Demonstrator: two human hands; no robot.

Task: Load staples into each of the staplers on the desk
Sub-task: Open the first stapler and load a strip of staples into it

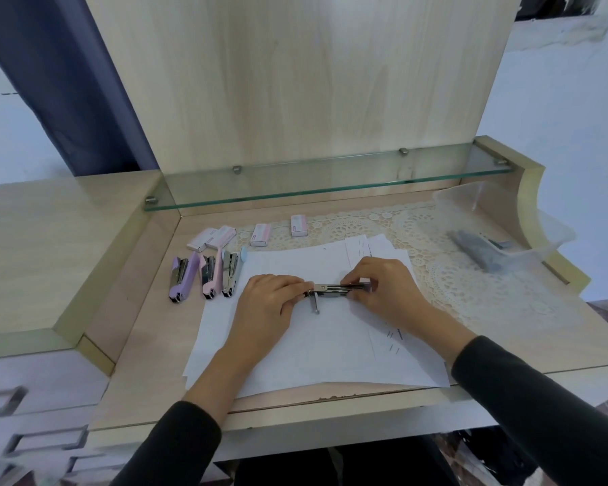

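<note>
Metal stapler [336, 288] gripped between left hand [265, 301] and right hand [383, 287].

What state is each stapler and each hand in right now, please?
Metal stapler: open, held over the paper.
Purple stapler: open, lying on desk.
Pink stapler: open, lying on desk.
Blue stapler: open, lying on desk.
Left hand: grips metal stapler.
Right hand: pinches metal stapler.
</note>
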